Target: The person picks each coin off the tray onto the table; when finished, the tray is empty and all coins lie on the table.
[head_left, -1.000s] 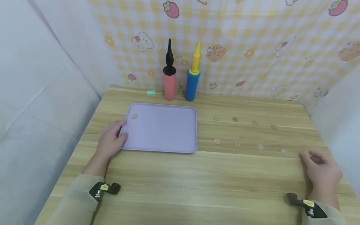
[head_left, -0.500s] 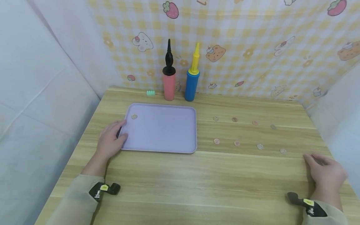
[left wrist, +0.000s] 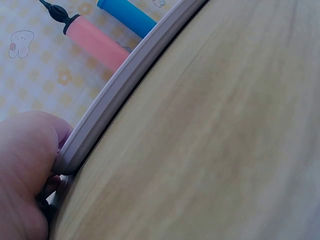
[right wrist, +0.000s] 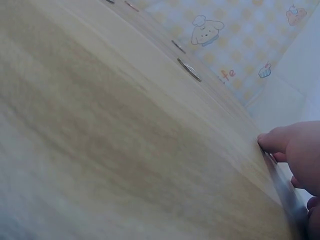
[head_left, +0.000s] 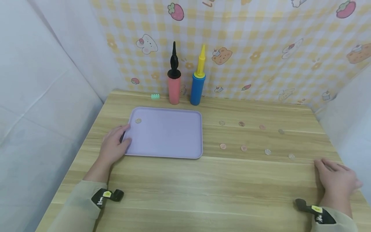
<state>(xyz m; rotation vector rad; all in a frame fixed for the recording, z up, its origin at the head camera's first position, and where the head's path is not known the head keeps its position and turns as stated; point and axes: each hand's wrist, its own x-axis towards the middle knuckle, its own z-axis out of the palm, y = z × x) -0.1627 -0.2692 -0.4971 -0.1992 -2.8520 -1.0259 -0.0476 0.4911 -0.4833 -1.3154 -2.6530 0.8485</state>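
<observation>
The left hand (head_left: 113, 146) grips the near-left corner of the flat lilac plastic tray (head_left: 166, 132) on the wooden counter (head_left: 203, 190), while the right hand (head_left: 337, 182) rests fingers-down, loosely spread, near the silver coin (head_left: 291, 156); the yellow wrist tags' print is unreadable.

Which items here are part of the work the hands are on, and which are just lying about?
In hand:
- lilac tray, its left edge gripped by the left hand
- coin on the tray
- loose coins on the table, nearest the right hand, which rests on the table

Lying about:
- pink balloon pump
- blue balloon pump
- green toy brick
</observation>
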